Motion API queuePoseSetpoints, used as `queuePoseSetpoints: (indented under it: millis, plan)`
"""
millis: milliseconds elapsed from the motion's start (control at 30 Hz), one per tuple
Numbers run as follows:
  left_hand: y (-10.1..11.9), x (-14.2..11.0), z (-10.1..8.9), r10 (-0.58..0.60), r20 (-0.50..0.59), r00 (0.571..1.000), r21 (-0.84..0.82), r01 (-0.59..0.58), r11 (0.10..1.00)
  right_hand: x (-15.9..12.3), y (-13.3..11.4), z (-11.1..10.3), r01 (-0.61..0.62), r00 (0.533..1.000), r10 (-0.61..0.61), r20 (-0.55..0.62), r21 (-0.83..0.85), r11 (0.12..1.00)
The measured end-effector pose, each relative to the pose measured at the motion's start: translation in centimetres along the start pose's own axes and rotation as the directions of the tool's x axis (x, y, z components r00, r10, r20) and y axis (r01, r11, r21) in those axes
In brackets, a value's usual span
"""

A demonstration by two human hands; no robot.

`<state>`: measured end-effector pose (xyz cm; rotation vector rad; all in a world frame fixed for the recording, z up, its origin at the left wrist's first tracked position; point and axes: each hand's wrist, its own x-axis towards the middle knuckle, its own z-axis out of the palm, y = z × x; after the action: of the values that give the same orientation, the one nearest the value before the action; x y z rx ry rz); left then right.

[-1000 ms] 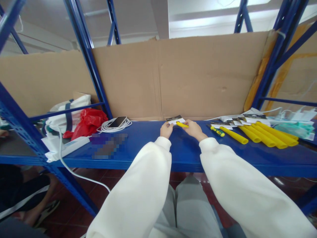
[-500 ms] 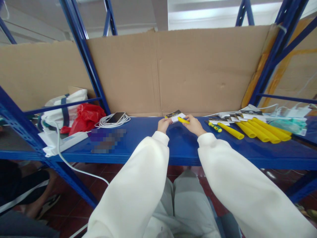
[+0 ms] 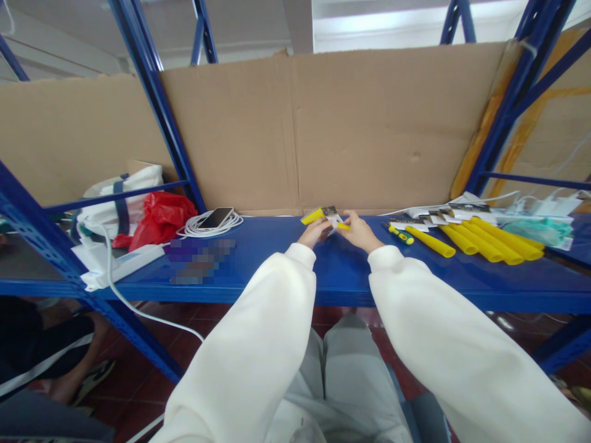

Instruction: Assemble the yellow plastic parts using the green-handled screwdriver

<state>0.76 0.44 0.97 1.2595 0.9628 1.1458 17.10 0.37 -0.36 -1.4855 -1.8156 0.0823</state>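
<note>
My two hands meet over the middle of the blue shelf point(image 3: 351, 277). My left hand point(image 3: 313, 232) is closed on a small black-and-white card point(image 3: 330, 213) together with a yellow tube point(image 3: 313, 216) that sticks out to the left. My right hand point(image 3: 361, 232) pinches the tube's other yellow end point(image 3: 343, 226) beside the card. To the right of my right hand lie a yellow-and-green screwdriver point(image 3: 398, 234), several yellow tubes point(image 3: 480, 240) and a row of similar cards point(image 3: 429, 219).
A phone point(image 3: 216, 218) rests on a coiled white cable at the left, beside a red bag point(image 3: 159, 223), a white bag and a power strip point(image 3: 120, 264). Cardboard point(image 3: 369, 129) backs the shelf. Blue uprights point(image 3: 157, 104) stand at left and right. Another person's legs point(image 3: 55, 375) show at lower left.
The yellow tube has been pushed leftward, so its end now sticks out past my left hand. The card has tipped up between my fingers. My hands have drawn closer together.
</note>
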Motion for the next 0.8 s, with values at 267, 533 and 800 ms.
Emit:
queuePoseSetpoints:
  millis: [267,533,800]
  plan:
    - [-0.8,0.8,0.2,0.090,-0.073,0.993,0.036,-0.088,0.995,-0.1,0.0,0.5,0.087,0.996,-0.091,0.019,0.153,0.984]
    - [-1.1,1.8,-0.7,0.250,-0.314,0.916,-0.095,-0.292,0.952,-0.3,-1.9,-0.3,-0.274,0.962,0.211,0.176,0.604,0.749]
    - [-0.4,1.5,-0.1,0.161,-0.396,0.904,-0.352,-0.312,0.883,-1.0,-2.4,-1.9,-0.430,0.903,0.241,0.357,0.731,0.529]
